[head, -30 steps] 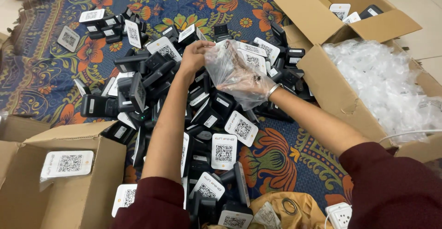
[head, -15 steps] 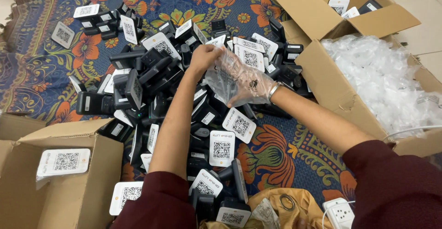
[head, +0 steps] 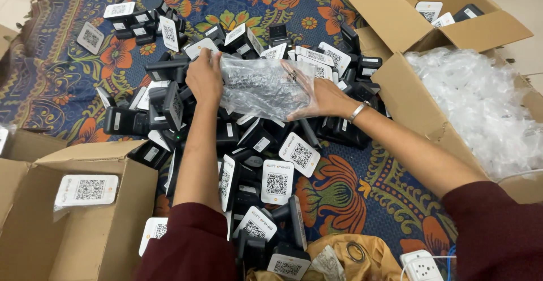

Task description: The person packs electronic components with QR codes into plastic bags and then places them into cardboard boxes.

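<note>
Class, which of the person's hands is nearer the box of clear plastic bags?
Right. The right hand holds the clear bag close beside the box; the left hand grips the bag's far end.

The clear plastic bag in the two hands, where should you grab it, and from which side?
Probably by its two short ends, one from each side. The clear plastic bag lies stretched sideways over the pile of black devices, so its ends stick out. The left hand already pinches the left end, and the right hand holds the right end. The middle is thin and crinkly, so it would likely slip.
</note>
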